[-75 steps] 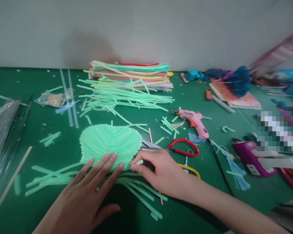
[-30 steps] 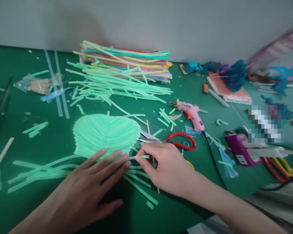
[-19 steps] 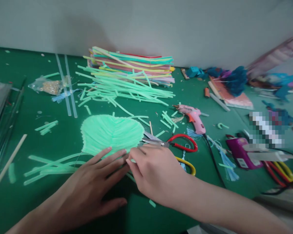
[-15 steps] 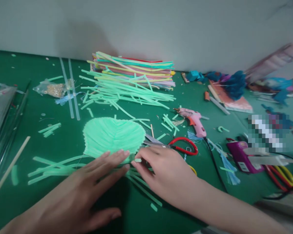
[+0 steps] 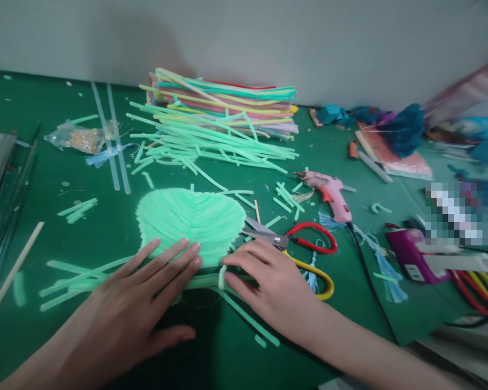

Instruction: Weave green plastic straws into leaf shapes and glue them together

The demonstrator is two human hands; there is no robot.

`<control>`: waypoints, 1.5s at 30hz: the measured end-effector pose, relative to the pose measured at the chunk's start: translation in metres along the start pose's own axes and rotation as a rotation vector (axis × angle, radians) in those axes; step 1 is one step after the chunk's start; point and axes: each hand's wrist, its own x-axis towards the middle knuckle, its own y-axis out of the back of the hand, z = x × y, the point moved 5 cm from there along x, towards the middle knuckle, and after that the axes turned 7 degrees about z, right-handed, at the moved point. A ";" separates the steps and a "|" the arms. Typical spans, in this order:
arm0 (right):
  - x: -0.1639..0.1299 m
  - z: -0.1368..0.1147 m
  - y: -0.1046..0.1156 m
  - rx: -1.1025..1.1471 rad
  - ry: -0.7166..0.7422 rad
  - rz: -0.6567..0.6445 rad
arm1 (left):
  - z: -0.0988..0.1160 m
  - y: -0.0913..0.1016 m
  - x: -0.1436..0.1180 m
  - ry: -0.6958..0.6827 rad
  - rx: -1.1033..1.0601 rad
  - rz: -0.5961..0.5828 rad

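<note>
A mint-green leaf shape [image 5: 191,216], built from fuzzy pipe cleaners, lies flat on the green table. My left hand [image 5: 146,292] rests across its lower edge, fingers stretched out and thumb apart. At the leaf's lower right, my right hand [image 5: 264,281] pinches a short piece of green pipe cleaner [image 5: 222,276] between thumb and fingers; the piece hangs downward. Loose green pipe cleaners [image 5: 85,271] run beneath both hands and stick out on either side. Scissors [image 5: 312,238] with one red and one yellow handle lie beside my right hand, blades pointing toward the leaf.
A heap of pipe cleaners [image 5: 215,130] lies at the back near the wall. A pink glue gun [image 5: 329,195] rests at right, its black cord trailing forward. Two clear glue sticks [image 5: 117,146], a bag of small beads [image 5: 81,140] and a purple device [image 5: 415,254] are also there.
My left hand has shifted slightly left along the leaf, with the fingers more spread. The short piece in my right hand has turned to point down. The view has shifted a little.
</note>
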 end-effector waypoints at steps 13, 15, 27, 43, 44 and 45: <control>0.002 -0.004 -0.001 -0.022 0.052 0.016 | 0.010 -0.001 -0.002 0.060 -0.008 0.034; 0.001 -0.002 -0.001 0.000 0.031 0.028 | 0.011 -0.001 -0.001 0.101 -0.036 0.053; -0.002 0.001 0.001 0.005 0.055 0.002 | 0.005 0.002 0.007 0.017 -0.051 0.072; 0.006 0.010 0.002 0.029 0.077 0.092 | -0.001 0.006 0.023 -0.013 -0.176 -0.052; 0.006 0.011 0.003 0.043 0.066 0.095 | 0.000 0.004 0.027 -0.042 -0.183 -0.067; 0.005 0.012 0.004 0.054 0.052 0.095 | 0.001 0.002 0.030 -0.067 -0.191 -0.082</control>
